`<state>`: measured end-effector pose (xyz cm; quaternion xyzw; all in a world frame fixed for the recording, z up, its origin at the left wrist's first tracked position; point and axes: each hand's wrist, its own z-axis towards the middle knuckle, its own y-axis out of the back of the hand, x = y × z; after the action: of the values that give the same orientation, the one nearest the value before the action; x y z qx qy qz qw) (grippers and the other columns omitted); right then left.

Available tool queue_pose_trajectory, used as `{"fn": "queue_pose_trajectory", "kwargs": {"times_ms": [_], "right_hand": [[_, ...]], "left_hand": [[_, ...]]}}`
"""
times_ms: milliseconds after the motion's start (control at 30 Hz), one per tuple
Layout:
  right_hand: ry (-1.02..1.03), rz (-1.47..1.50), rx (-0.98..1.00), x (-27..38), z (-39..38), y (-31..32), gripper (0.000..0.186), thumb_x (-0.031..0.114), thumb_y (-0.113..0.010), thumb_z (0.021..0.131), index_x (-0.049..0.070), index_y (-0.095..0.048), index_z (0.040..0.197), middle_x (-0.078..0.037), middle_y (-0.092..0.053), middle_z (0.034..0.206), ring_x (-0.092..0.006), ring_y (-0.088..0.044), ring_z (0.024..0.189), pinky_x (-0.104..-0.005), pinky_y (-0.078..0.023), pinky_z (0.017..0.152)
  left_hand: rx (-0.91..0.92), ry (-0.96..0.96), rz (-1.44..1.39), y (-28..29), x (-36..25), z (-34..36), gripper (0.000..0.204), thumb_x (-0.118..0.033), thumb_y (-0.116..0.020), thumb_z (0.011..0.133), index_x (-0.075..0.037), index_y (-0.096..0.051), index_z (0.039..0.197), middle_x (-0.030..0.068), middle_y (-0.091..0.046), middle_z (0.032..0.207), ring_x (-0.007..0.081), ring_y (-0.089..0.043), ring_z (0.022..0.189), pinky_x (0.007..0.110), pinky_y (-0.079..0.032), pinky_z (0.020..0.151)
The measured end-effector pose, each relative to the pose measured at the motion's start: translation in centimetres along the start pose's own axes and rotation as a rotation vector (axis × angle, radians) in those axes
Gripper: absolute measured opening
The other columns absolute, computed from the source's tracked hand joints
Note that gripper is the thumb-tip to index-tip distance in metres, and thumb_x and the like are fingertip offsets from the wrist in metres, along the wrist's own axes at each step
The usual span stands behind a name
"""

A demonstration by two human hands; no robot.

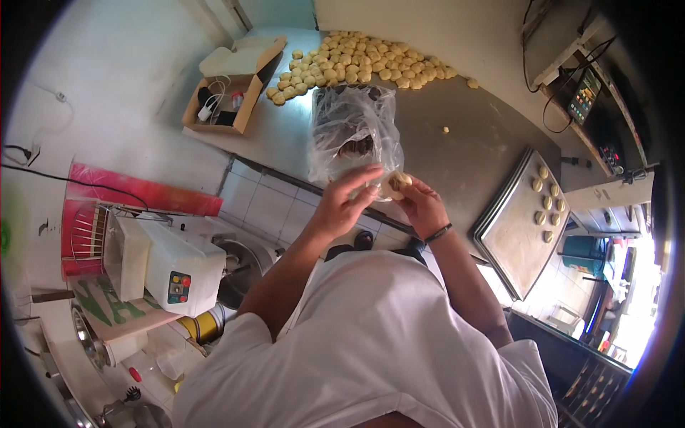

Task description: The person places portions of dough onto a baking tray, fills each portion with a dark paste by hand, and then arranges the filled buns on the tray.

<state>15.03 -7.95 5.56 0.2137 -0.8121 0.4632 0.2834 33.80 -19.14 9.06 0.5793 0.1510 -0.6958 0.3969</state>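
At the near edge of the steel worktop (471,121), my right hand (422,208) pinches a small piece of pale dough (400,179) with brown on it. My left hand (344,205) is just left of it, thumb and bent fingers apart, with nothing visible between them. Behind both hands lies a clear plastic bag (346,118) with a dark brown mass (357,146) inside. Many dough balls (357,60) cover the back of the worktop, and one small bit (445,130) lies alone to the right of the bag.
Left: a cardboard box (203,118) with cables and a white machine (182,264) beside a steel bowl (239,282). Right: stacked trays (514,235) bearing several dough pieces (547,203), and a shelf with a phone (584,96). Tiled floor (275,207) shows below.
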Motion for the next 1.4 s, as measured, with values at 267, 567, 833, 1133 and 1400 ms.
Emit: {"fn": "queue_pose_trajectory", "kwargs": {"times_ms": [267, 567, 833, 1133, 1400], "right_hand": [[0.213, -0.279, -0.020, 0.9, -2.5, -0.5, 0.027, 0.005, -0.065, 0.096, -0.001, -0.065, 0.122, -0.007, -0.071, 0.111, -0.0151, -0.067, 0.102, -0.0267, -0.055, 0.089], [0.151, 0.088, -0.124, 1.5, -2.9, 8.6, 0.025, 0.004, -0.061, 0.095, -0.002, -0.066, 0.118, -0.009, -0.071, 0.103, -0.0143, -0.069, 0.090, -0.0231, -0.055, 0.073], [0.546, -0.759, -0.305, -4.5, -4.1, 13.2, 0.050, 0.001, -0.067, 0.085, -0.001, -0.060, 0.134, -0.010, -0.067, 0.108, -0.0251, -0.067, 0.099, -0.0328, -0.055, 0.084], [0.610, -1.455, -0.481, -5.2, -3.7, 13.4, 0.033, 0.002, -0.064, 0.087, 0.007, -0.068, 0.119, -0.016, -0.065, 0.108, -0.0362, -0.066, 0.096, -0.0413, -0.055, 0.083], [0.277, -1.201, -0.331, -1.0, -0.8, 15.4, 0.021, 0.016, -0.074, 0.081, 0.010, -0.074, 0.102, -0.014, -0.066, 0.104, -0.0322, -0.068, 0.093, -0.0396, -0.056, 0.084]], "left_hand": [[0.232, 0.488, -0.601, -3.5, 1.7, 2.3, 0.042, -0.013, -0.069, 0.094, -0.001, -0.058, 0.134, 0.0072, -0.064, 0.122, 0.0147, -0.060, 0.112, 0.031, -0.052, 0.094], [0.371, 0.041, -0.145, -9.5, 0.2, 3.3, 0.034, -0.006, -0.073, 0.090, -0.001, -0.064, 0.123, 0.0030, -0.068, 0.095, 0.0147, -0.066, 0.082, 0.028, -0.057, 0.079], [0.363, 0.901, -0.592, -16.6, 9.5, 2.8, 0.022, -0.024, -0.072, 0.094, -0.004, -0.070, 0.103, 0.0000, -0.066, 0.085, 0.0080, -0.059, 0.070, 0.024, -0.050, 0.062], [0.647, -0.032, 0.412, -18.1, 11.7, 3.7, 0.029, -0.009, -0.069, 0.086, -0.006, -0.072, 0.114, 0.0148, -0.069, 0.104, 0.0310, -0.070, 0.095, 0.038, -0.056, 0.082], [0.564, 0.307, 0.095, -15.6, 11.2, 3.4, 0.027, -0.006, -0.073, 0.084, 0.002, -0.071, 0.110, 0.0132, -0.071, 0.097, 0.0203, -0.071, 0.102, 0.033, -0.056, 0.084]]}}
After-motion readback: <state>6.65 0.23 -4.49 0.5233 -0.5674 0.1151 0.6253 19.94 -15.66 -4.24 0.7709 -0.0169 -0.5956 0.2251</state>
